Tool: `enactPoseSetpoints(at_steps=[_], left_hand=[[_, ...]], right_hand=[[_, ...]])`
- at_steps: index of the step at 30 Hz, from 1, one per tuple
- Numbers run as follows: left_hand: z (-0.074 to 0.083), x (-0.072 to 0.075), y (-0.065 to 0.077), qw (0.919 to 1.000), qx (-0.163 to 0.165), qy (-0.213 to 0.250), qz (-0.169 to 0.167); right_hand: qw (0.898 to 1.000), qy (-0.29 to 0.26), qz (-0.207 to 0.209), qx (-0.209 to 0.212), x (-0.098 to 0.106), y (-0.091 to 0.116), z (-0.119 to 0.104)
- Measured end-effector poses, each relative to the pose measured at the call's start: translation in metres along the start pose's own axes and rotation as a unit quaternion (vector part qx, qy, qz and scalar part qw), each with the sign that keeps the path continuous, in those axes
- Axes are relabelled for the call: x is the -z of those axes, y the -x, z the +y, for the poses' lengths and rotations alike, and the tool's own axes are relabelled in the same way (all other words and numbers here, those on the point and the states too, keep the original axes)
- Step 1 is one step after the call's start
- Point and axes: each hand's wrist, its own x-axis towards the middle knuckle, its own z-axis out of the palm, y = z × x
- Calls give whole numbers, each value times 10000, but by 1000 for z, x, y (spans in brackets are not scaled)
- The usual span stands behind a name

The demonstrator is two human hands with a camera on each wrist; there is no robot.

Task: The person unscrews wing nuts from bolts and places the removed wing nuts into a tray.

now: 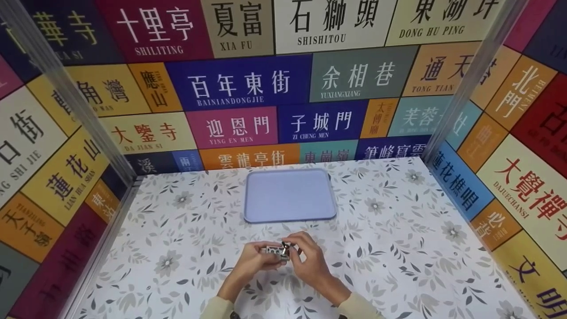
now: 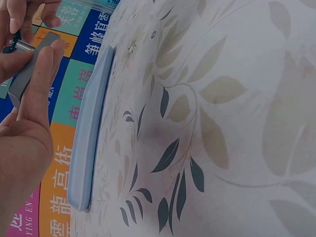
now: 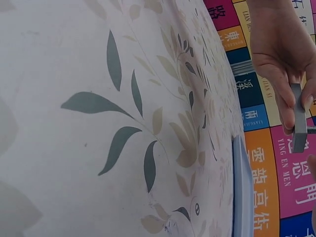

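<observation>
Over the front middle of the table, my left hand [image 1: 253, 260] grips a small grey metal block [image 1: 272, 251] with holes in its face. In the left wrist view the fingers run along the back of the grey block [image 2: 32, 70]. A short bolt [image 2: 23, 45] with silver thread and a dark head stands out from the block's face. My right hand [image 1: 311, 260] pinches this bolt [image 1: 285, 249] by its head, at the block's right end. Only the bolt's threaded shank [image 3: 311, 130] shows in the right wrist view, beside the block [image 3: 299, 121].
A shallow light blue tray [image 1: 290, 195] lies beyond the hands, near the back of the table. White cloth with grey leaves and flowers covers the table [image 1: 390, 248]. Colourful sign-printed walls [image 1: 239, 86] enclose the back and both sides.
</observation>
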Motion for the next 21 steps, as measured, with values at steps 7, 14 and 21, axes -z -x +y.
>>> enactPoseSetpoints(at_steps=[7,14,21], left_hand=[[1,1,1,10000,-23,3,-75],[2,2,2,9999,0,59,-102],[0,2,2,10000,-18,15,-67]], right_hand=[[9999,5,48,161,-1,-3,0],[9998,128,-110,128,0,-5,-6],[9995,248,-142,134,-1,-5,-6]])
